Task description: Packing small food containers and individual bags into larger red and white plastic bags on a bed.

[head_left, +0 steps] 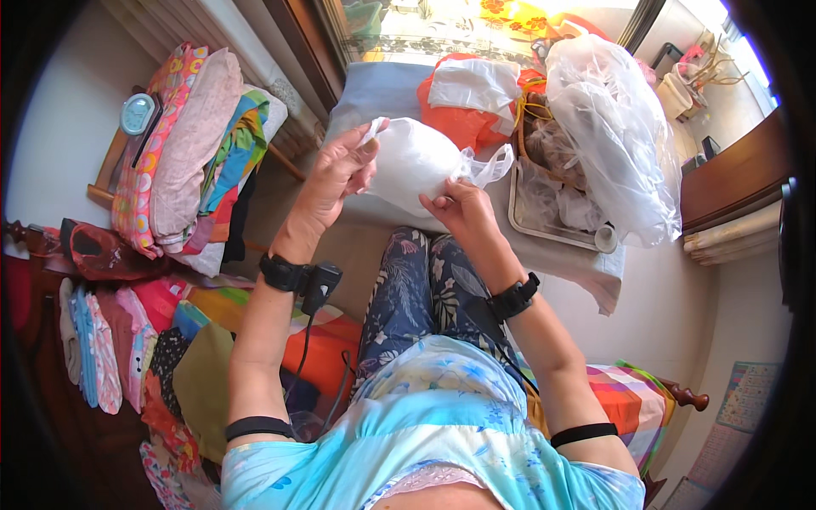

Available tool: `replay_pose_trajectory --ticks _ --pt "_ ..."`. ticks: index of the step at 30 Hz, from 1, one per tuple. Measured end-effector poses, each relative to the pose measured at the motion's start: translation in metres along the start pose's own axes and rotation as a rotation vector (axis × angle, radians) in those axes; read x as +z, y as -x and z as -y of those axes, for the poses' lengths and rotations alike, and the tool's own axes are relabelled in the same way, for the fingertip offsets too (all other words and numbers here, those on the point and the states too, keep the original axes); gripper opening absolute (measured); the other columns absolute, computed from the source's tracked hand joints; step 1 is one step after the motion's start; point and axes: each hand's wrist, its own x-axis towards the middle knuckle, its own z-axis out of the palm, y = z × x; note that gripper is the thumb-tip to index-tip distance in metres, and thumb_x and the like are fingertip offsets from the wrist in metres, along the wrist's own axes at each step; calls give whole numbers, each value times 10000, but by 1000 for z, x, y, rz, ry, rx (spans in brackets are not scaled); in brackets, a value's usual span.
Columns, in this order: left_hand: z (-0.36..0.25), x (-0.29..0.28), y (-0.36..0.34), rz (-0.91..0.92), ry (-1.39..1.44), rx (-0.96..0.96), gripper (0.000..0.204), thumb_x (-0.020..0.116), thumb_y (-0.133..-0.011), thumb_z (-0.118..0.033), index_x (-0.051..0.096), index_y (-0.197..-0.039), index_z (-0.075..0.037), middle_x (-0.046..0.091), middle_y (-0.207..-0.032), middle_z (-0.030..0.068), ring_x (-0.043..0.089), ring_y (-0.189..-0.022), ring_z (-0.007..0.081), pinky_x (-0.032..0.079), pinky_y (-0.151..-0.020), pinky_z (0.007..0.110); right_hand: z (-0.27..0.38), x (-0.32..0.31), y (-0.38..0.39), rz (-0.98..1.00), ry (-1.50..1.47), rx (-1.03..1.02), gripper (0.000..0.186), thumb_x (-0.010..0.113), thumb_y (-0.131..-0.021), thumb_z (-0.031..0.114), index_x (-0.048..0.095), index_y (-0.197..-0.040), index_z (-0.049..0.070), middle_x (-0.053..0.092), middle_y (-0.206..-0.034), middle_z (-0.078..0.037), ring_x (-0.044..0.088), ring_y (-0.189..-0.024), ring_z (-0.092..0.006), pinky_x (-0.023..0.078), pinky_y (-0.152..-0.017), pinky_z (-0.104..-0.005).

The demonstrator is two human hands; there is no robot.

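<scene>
A white plastic bag (406, 161) is stretched out between my two hands, above the near edge of a cloth-covered table (361, 93). My left hand (342, 168) pinches one handle of it, fingers closed at the upper left. My right hand (463, 206) grips the bag's other side with thumb and fingers, near a loose handle loop (491, 167) that sticks up. The bag looks puffed; what is inside, if anything, cannot be made out. Beyond it on the table lie an orange plastic bag (463, 123) and a flat white plastic bag (476, 83).
At the table's right stand a wicker basket (529, 140) and a metal tray (544, 236) with bundled plastic bags, beside a big see-through bag (616, 136). Folded cloths hang over a chair (106, 191) at left. More clothes (204, 357) lie beside me. Cables run from my wrist straps.
</scene>
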Motion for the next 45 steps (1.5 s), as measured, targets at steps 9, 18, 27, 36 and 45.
replay_pose_trajectory --ticks 9,18,27,36,45 --pt "4 14 -5 17 61 -22 562 657 -904 -260 455 -1391 -63 471 -696 -78 410 -579 5 319 -523 152 -31 -10 -55 -201 -89 69 160 480 -897 -42 455 -1053 -66 525 -893 -163 604 -731 -297 563 -819 -534" --pt "13 19 -16 -2 -21 34 589 692 -865 -169 454 -1392 -57 537 -760 -73 444 -612 -8 317 -518 149 -15 -11 -36 -97 256 -60 317 560 -884 25 474 -1137 -145 589 -912 -192 662 -751 -280 592 -731 -400" --pt "7 10 -12 -32 -54 84 575 695 -855 -155 473 -1375 -45 574 -749 -47 412 -562 -2 303 -503 148 11 -11 -21 -165 812 -441 317 673 -834 108 594 -1070 -86 664 -853 -108 669 -724 -177 536 -662 -279" --pt "2 2 -6 -54 -63 97 570 684 -855 -143 467 -1371 -33 588 -772 -14 419 -557 5 323 -506 149 47 -33 -15 -769 1354 -895 626 810 -695 267 530 -1158 -48 572 -1082 -205 577 -976 -322 463 -870 -386" --pt "-3 1 -6 -46 -53 99 523 653 -871 -128 480 -1356 -28 588 -781 -10 470 -598 25 359 -535 155 67 -50 -31 -493 680 -398 244 724 -752 204 637 -782 -22 579 -662 -50 520 -637 -142 418 -618 -279"
